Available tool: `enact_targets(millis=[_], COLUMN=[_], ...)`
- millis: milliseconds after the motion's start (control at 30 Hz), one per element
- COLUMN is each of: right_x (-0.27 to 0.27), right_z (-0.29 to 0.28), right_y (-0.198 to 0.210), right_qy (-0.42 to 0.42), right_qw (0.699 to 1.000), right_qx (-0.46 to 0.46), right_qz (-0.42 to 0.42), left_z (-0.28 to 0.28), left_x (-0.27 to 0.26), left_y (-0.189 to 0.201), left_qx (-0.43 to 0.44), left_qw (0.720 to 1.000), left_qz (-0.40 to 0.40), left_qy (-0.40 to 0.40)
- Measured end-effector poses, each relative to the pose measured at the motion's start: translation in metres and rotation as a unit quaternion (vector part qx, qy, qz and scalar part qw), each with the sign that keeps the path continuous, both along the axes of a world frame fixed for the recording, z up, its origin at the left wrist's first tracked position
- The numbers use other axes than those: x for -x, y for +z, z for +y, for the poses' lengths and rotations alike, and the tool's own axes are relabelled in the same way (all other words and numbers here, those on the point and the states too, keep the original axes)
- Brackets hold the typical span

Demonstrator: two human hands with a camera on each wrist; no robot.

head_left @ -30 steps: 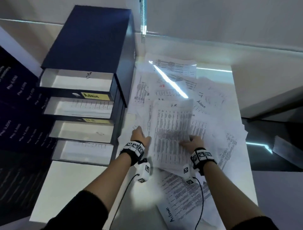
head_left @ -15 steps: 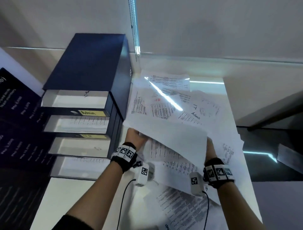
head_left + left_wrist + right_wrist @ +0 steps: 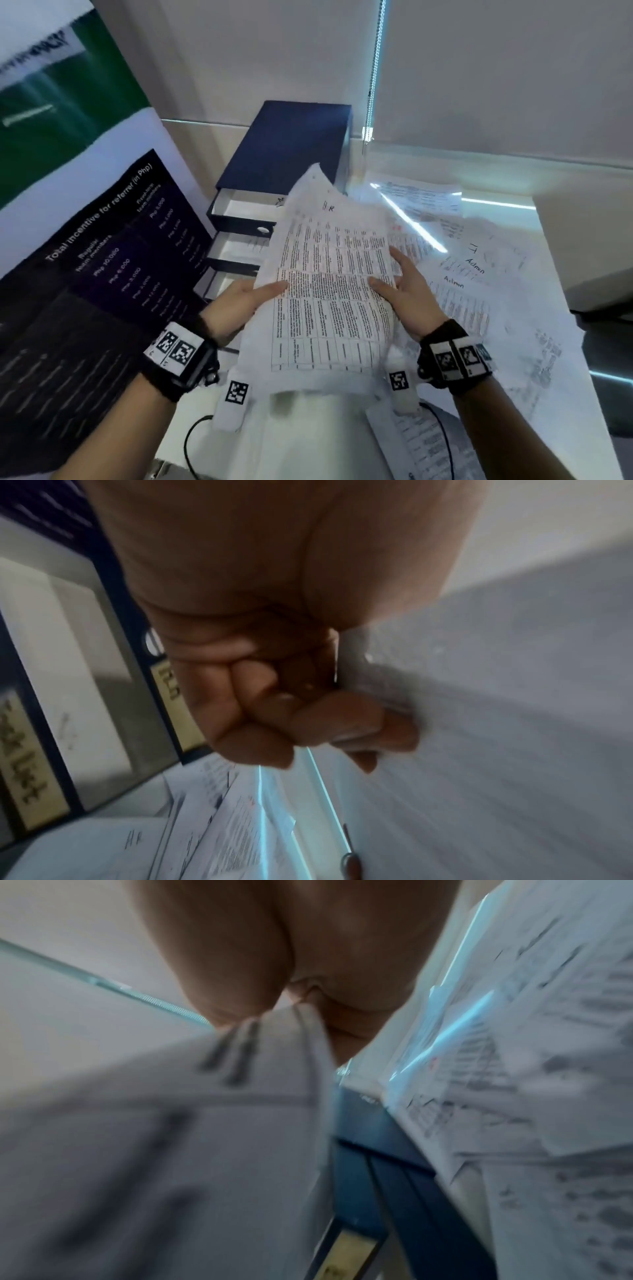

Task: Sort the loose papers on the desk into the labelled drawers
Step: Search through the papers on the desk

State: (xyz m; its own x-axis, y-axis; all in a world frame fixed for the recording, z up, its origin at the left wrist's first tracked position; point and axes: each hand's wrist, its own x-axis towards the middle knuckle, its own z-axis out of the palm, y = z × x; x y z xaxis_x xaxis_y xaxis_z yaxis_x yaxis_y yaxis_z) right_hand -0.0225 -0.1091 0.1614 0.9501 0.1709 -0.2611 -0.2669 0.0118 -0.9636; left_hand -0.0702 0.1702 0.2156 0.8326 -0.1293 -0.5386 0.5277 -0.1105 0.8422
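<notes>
A sheaf of printed table sheets (image 3: 329, 291) with "HR" handwritten at its top hangs in the air in front of the navy drawer unit (image 3: 291, 147). My left hand (image 3: 263, 291) grips its left edge, thumb on top and fingers curled underneath (image 3: 308, 723). My right hand (image 3: 394, 274) pinches the right edge between thumb and fingers (image 3: 291, 1001). The unit's drawers (image 3: 239, 205) stand pulled out, partly hidden by the sheaf. Yellow drawer labels (image 3: 174, 704) show in the left wrist view, too blurred to read. Loose papers (image 3: 479, 274) marked "Admin" and "IT" cover the desk at right.
A large dark poster (image 3: 102, 257) leans at the left beside the drawer unit. A blind chain (image 3: 373, 85) hangs down behind the unit. The white desk (image 3: 565, 394) ends at the right, dark floor beyond. A black cable (image 3: 191, 442) runs below my left wrist.
Both hands gathered the HR sheaf from the pile, lifted it off the desk and brought it up and left in front of the drawers. It now faces me.
</notes>
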Motion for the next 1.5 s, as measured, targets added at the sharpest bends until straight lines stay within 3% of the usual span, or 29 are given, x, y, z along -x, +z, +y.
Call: enact_targets(millis=[100,233,333,433,600,700,833,967,1100,1233,1367,1500], right_x=[0.005,0.019,0.035,0.049,0.047,0.036,0.017,0.011,0.012,-0.010,-0.041,-0.052], right_z=[0.048,0.101,0.130,0.149,0.153,0.151,0.148,0.137,0.134,0.135,0.138,0.139], right_y=[0.012,0.015,0.010,0.005,-0.001,0.006,0.006,0.004,0.005,-0.003,-0.019,-0.025], right_qy=[0.047,0.101,0.161,0.168,0.092,0.057,-0.010,0.078,0.215,0.114,0.026,0.069], right_qw=[0.999,0.995,0.986,0.976,0.979,0.978,0.984,0.985,0.970,0.988,0.994,0.992], right_qx=[0.012,0.010,0.000,-0.073,-0.099,-0.117,-0.040,0.004,0.094,0.031,0.058,0.034], right_qz=[-0.025,0.005,0.045,0.119,0.152,0.163,0.175,0.155,0.066,0.095,0.089,0.102], left_z=[0.048,0.101,0.132,0.150,0.147,0.142,0.142,0.140,0.142,0.135,0.133,0.126], left_x=[0.021,0.045,0.058,0.065,0.059,0.052,0.034,0.000,-0.035,-0.059,-0.068,-0.081], left_y=[0.008,0.013,0.002,-0.005,-0.007,-0.005,-0.017,-0.039,-0.061,-0.065,-0.068,-0.082], left_qx=[0.000,-0.007,-0.005,-0.001,0.039,0.080,0.068,-0.026,-0.112,-0.115,-0.036,-0.027], left_qw=[0.998,0.991,0.981,0.977,0.979,0.986,0.989,0.982,0.971,0.975,0.993,0.985], left_qz=[-0.031,-0.073,-0.069,-0.077,-0.065,-0.067,-0.092,-0.107,-0.097,-0.042,0.020,0.002], left_qy=[0.049,0.114,0.179,0.197,0.189,0.132,0.089,0.153,0.187,0.187,0.106,0.172])
